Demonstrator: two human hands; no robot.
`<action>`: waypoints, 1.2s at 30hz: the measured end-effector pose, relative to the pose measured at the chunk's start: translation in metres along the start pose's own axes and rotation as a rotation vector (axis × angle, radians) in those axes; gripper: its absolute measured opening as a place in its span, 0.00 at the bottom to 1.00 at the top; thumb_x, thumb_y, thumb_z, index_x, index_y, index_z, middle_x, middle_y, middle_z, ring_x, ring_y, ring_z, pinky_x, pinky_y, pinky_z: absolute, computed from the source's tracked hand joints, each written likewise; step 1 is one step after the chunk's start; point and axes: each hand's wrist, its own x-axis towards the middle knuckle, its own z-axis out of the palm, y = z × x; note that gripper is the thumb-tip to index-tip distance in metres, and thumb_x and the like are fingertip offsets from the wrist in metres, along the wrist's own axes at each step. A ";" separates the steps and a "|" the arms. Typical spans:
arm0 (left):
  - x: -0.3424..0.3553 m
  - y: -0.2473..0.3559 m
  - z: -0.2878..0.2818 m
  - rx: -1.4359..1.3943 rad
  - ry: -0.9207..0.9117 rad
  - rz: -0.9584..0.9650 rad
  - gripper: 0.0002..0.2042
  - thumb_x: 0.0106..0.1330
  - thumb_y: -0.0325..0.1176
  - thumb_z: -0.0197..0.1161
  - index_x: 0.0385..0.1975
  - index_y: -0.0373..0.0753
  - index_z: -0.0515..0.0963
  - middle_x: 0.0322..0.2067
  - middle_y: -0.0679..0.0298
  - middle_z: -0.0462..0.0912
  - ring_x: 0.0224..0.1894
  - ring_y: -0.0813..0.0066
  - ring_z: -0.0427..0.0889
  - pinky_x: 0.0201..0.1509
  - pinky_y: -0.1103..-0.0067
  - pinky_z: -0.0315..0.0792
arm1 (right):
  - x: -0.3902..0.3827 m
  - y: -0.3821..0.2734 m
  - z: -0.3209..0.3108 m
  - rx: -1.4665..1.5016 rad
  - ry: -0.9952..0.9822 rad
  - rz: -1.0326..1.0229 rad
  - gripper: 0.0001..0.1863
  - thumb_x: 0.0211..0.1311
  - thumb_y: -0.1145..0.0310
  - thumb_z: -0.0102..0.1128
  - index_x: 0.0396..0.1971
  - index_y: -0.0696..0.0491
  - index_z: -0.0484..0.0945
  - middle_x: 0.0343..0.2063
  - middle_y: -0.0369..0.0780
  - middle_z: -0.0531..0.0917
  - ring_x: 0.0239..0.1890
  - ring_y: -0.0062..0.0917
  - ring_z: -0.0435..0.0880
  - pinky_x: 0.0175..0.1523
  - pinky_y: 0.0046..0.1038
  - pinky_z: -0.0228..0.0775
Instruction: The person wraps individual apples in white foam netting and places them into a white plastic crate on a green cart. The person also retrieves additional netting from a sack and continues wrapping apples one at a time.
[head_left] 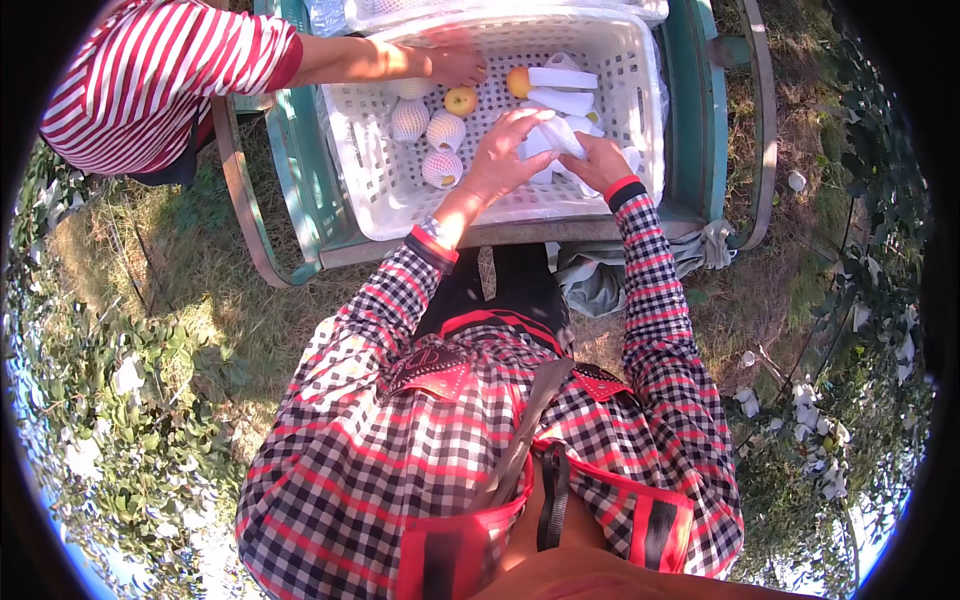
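Over a white perforated plastic crate (395,215), both my hands hold a white foam net sleeve (562,137). My left hand (503,158) has its thumb and fingers around the sleeve's left side. On the other side, the fingers of my right hand (603,162) close on its right end. Whether a fruit is inside is hidden. Flattened white sleeves (562,78) lie in the crate just beyond my hands, beside a bare yellow-orange fruit (518,82). Another bare yellow fruit (460,101) lies further left. Several fruits in foam nets (441,168) sit in the crate's left part.
Another person's hand (457,67) reaches into the crate from the left, from a red-and-white striped sleeve (180,80). A green metal cart frame (300,170) with curved side rails surrounds the crate. Grey-green cloth (595,280) hangs at its near edge. Leafy branches (140,400) flank both sides.
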 end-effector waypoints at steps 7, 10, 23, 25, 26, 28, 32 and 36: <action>-0.028 -0.004 -0.021 0.092 -0.034 -0.015 0.11 0.52 0.30 0.71 0.37 0.40 0.84 0.41 0.61 0.82 0.48 0.63 0.77 0.52 0.71 0.72 | -0.008 -0.035 0.006 0.082 -0.107 0.035 0.27 0.55 0.48 0.67 0.43 0.57 0.80 0.33 0.49 0.85 0.38 0.41 0.84 0.46 0.36 0.74; -0.037 -0.008 -0.026 0.053 -0.101 -0.115 0.12 0.54 0.33 0.72 0.38 0.39 0.83 0.35 0.63 0.83 0.38 0.70 0.78 0.43 0.75 0.74 | -0.010 -0.036 0.020 -0.001 -0.021 -0.099 0.28 0.52 0.48 0.70 0.42 0.58 0.80 0.33 0.50 0.84 0.37 0.41 0.84 0.43 0.36 0.75; -0.037 -0.019 -0.071 -0.746 -0.268 -0.939 0.13 0.64 0.33 0.65 0.43 0.32 0.78 0.38 0.66 0.82 0.31 0.83 0.77 0.27 0.84 0.72 | -0.017 -0.059 0.034 -0.279 -0.034 -0.203 0.40 0.44 0.58 0.73 0.58 0.51 0.64 0.44 0.47 0.78 0.39 0.43 0.83 0.42 0.40 0.77; -0.037 -0.021 -0.078 -0.831 -0.469 -1.013 0.14 0.64 0.34 0.64 0.44 0.32 0.78 0.39 0.66 0.81 0.35 0.82 0.78 0.30 0.83 0.74 | -0.011 -0.056 0.038 -0.273 -0.104 -0.303 0.37 0.44 0.60 0.72 0.56 0.51 0.66 0.43 0.47 0.78 0.38 0.43 0.83 0.41 0.40 0.77; -0.037 -0.022 -0.081 -0.899 -0.458 -1.036 0.14 0.65 0.35 0.64 0.44 0.33 0.78 0.39 0.66 0.81 0.36 0.82 0.78 0.30 0.83 0.74 | -0.008 -0.056 0.039 -0.269 -0.139 -0.353 0.35 0.44 0.60 0.72 0.54 0.51 0.66 0.43 0.46 0.78 0.38 0.43 0.83 0.41 0.40 0.77; -0.037 -0.028 -0.084 -1.043 -0.440 -1.078 0.15 0.65 0.37 0.64 0.45 0.34 0.77 0.38 0.66 0.81 0.36 0.82 0.78 0.30 0.83 0.74 | -0.002 -0.062 0.041 -0.231 -0.145 -0.388 0.34 0.44 0.61 0.72 0.52 0.52 0.67 0.41 0.46 0.78 0.37 0.43 0.83 0.41 0.40 0.77; -0.037 -0.036 -0.092 -0.891 -0.569 -1.134 0.17 0.65 0.41 0.63 0.48 0.36 0.77 0.39 0.64 0.82 0.38 0.79 0.79 0.32 0.81 0.75 | 0.014 -0.080 0.050 -0.295 -0.276 -0.404 0.34 0.44 0.58 0.73 0.52 0.53 0.69 0.40 0.47 0.79 0.39 0.43 0.82 0.44 0.38 0.77; -0.030 -0.032 -0.102 -0.500 -0.615 -1.206 0.19 0.67 0.42 0.60 0.50 0.35 0.75 0.43 0.62 0.81 0.39 0.77 0.79 0.28 0.80 0.73 | 0.040 -0.064 0.063 -0.007 -0.285 -0.520 0.36 0.48 0.51 0.73 0.54 0.56 0.72 0.44 0.48 0.80 0.44 0.39 0.82 0.49 0.34 0.75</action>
